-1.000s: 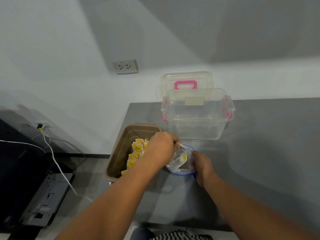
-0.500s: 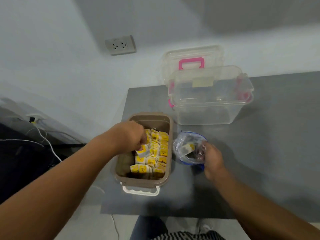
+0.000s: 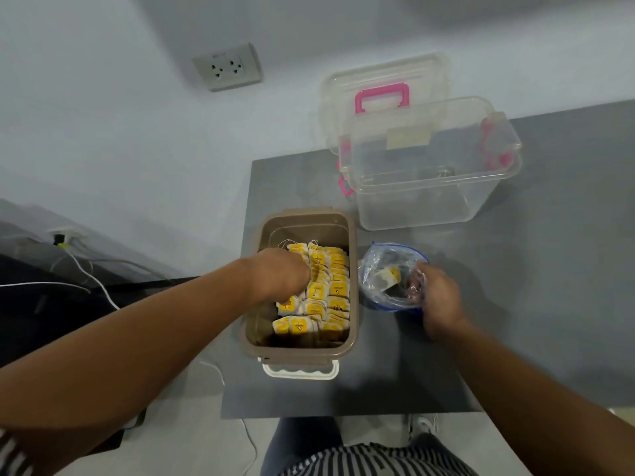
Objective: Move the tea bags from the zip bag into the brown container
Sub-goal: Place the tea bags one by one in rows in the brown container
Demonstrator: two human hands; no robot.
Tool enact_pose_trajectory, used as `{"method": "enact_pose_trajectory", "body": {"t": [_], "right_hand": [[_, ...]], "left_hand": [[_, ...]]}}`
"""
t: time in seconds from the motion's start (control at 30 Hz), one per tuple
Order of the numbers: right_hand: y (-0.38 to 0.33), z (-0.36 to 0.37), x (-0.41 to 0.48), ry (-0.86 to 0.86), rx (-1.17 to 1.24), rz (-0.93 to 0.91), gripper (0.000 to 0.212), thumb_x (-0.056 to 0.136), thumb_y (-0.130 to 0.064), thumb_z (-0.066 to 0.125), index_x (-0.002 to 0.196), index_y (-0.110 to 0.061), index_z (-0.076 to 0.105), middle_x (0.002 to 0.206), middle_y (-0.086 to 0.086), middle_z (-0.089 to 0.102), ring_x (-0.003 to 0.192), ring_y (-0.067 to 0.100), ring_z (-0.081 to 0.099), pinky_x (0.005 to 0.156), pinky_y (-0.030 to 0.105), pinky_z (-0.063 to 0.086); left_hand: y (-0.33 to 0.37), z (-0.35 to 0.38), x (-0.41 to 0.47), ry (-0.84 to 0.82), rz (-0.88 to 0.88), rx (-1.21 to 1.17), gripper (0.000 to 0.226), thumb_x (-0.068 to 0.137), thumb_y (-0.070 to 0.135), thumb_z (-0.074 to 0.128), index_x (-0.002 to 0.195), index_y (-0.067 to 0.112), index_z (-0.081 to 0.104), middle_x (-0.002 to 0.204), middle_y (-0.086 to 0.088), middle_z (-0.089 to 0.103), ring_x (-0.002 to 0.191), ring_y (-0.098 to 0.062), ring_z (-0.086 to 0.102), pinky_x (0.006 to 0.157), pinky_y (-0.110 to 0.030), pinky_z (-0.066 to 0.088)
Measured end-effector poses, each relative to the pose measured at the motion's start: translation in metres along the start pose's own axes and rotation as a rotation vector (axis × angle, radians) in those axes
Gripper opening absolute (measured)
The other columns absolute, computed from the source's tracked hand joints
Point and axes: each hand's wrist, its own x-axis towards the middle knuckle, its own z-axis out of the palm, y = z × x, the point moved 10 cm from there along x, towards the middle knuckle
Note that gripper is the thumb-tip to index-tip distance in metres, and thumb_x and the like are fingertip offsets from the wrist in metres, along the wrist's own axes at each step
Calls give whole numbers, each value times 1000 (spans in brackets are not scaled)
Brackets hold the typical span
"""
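The brown container (image 3: 299, 352) stands on the grey table near its left edge, holding rows of yellow-labelled tea bags (image 3: 331, 288). My left hand (image 3: 280, 276) reaches into it from the left, fingers curled down on a tea bag (image 3: 287, 305) at the left side of the rows. Right of the container lies the clear zip bag (image 3: 376, 266) with a blue zip, its mouth held wide. My right hand (image 3: 438, 297) grips its right rim. One or two tea bags (image 3: 390, 275) show inside the bag.
A clear plastic box (image 3: 429, 187) with pink latches stands behind the container and bag, its lid (image 3: 381, 97) with a pink handle leaning on the wall. A wall socket (image 3: 226, 68) is upper left. White cables (image 3: 89, 273) run beside the table's left edge.
My left hand went from the zip bag's mouth across into the brown container with a tea bag and has sunk lower onto the rows. My right hand stays on the bag.
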Motion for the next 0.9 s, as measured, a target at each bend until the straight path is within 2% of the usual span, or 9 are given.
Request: {"method": "enact_pose_trajectory", "body": {"t": [0.1, 0.17, 0.27, 0.4, 0.53, 0.63, 0.73, 0.8, 0.9], "right_hand": [[0, 0, -2, -7, 10, -5, 32, 81, -29, 67, 101, -4, 68, 87, 19, 61, 82, 34, 59, 78, 52, 52], [-1, -2, -1, -2, 1, -22, 20, 90, -25, 65, 97, -6, 68, 88, 18, 62, 82, 32, 60, 79, 47, 52], [-1, -3, 0, 4, -19, -28, 15, 94, -21, 62, 94, -7, 68, 90, 17, 65, 82, 30, 62, 81, 46, 53], [-2, 0, -2, -9, -6, -19, 12, 95, -19, 62, 90, -10, 68, 85, 13, 66, 81, 30, 63, 81, 46, 54], [-5, 2, -4, -29, -6, -30, 13, 97, -17, 61, 88, -9, 65, 79, 10, 64, 77, 27, 61, 74, 39, 53], [-10, 1, -8, -36, -13, -52, 13, 97, -16, 60, 87, -8, 63, 76, 9, 61, 70, 23, 58, 65, 32, 51], [-13, 2, -9, -50, -45, -72, 13, 97, -16, 59, 92, -5, 62, 76, 10, 59, 67, 21, 56, 62, 30, 50], [-12, 3, -9, -63, -33, -57, 11, 97, -14, 60, 94, -4, 63, 77, 10, 59, 67, 22, 57, 62, 31, 50], [-8, 4, -7, -87, -8, -23, 10, 96, -12, 61, 89, -6, 65, 79, 12, 63, 73, 25, 60, 69, 35, 52]], "left_hand": [[0, 3, 4, -12, 34, -76, 2, 89, 18, 68, 91, 18, 68, 85, 4, 62, 82, -19, 57, 69, -31, 46], [3, 11, 5, -45, 84, -131, 19, 87, 24, 71, 106, 21, 72, 102, 4, 69, 94, -18, 62, 74, -29, 47], [10, 19, 4, -119, 148, -234, 22, 83, 26, 76, 105, 21, 74, 108, 5, 71, 95, -14, 61, 80, -27, 48], [11, 25, 5, -180, 128, -245, 22, 84, 25, 76, 105, 20, 72, 106, 2, 69, 87, -10, 52, 73, -25, 40], [8, 18, 8, -108, 62, -143, 17, 89, 21, 70, 106, 18, 70, 99, 1, 68, 87, -15, 56, 74, -29, 46], [6, 11, 9, -39, 17, -85, 19, 89, 22, 69, 108, 22, 69, 105, 3, 68, 97, -19, 63, 82, -35, 54], [10, 13, 5, -62, 14, -9, 22, 90, 25, 67, 112, 21, 68, 108, 2, 67, 101, -21, 62, 86, -38, 53], [11, 14, 2, -72, 9, -1, 24, 91, 26, 66, 114, 20, 67, 108, 1, 67, 102, -21, 61, 86, -36, 51], [9, 6, -5, -42, -13, 3, 20, 89, 25, 65, 109, 21, 65, 94, 5, 62, 102, -21, 62, 82, -34, 51]]}}
